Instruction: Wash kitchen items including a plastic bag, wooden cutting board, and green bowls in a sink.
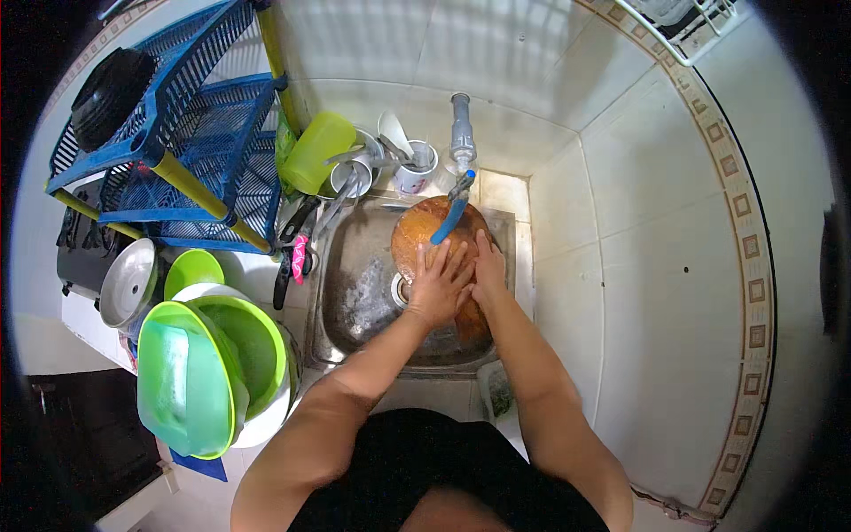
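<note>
A wet, brown rounded board, apparently wooden, (415, 229) lies in the stainless steel sink (339, 266) under the tap. My left hand (440, 282) rests on its surface with fingers spread. My right hand (490, 266) lies against its right side, close to my left hand; whether it grips the edge cannot be told. A blue hose (449, 223) hangs from the grey tap fitting (462, 136) over the board. The drain (400, 290) shows in part beside the board. My hands hide the board's lower middle.
A blue plastic rack (252, 166) stands left. Green basins (249, 339) and a metal lid (128, 282) are stacked below it. Cups (415, 169) and a lime-green pitcher (319, 153) stand behind the sink. Knives (282, 279) lie at its left rim. A tiled wall (645, 266) rises right.
</note>
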{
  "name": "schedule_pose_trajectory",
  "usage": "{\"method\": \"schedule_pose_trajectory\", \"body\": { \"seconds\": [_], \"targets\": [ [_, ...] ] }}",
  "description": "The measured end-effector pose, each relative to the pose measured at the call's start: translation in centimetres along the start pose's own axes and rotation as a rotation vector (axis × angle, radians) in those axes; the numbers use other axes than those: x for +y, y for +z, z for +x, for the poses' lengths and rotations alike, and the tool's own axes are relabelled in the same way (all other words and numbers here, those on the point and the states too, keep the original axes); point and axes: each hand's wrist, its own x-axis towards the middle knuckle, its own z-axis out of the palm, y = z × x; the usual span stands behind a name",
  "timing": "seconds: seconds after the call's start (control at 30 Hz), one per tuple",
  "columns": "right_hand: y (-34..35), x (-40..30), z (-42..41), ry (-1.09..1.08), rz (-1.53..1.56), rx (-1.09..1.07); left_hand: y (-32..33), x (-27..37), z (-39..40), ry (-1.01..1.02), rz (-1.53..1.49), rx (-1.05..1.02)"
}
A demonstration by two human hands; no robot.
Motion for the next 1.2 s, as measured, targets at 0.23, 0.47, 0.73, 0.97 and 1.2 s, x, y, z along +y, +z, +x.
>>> {"method": "schedule_pose_trajectory", "body": {
  "seconds": [0.23, 0.47, 0.73, 0.97, 1.2],
  "targets": [
    [-1.7, 0.5, 0.5, 0.057, 0.006, 0.033, -1.7, -3.2, 1.1, -0.205, -0.006, 0.162],
    [-1.8, 2.4, 0.9, -0.282, -0.532, 0.14, 0.7, -5.5, 1.8, -1.092, -1.845, 0.21],
    [3.5, 2.2, -0.5, -0.63, -0.929, 0.042, 7.4, -13.1, -3.2, -1.443, -1.678, 0.287],
    [1.1, 1.6, 0.2, -0.627, -0.956, -0.288, 1.5, -9.2, 0.9, -1.16, -0.686, 0.154],
    [3.8, 1.6, -2.6, -0.745, -1.055, -0.254, 0.5, -6.1, 2.8, -0.911, -0.574, 0.127]
  ]
}}
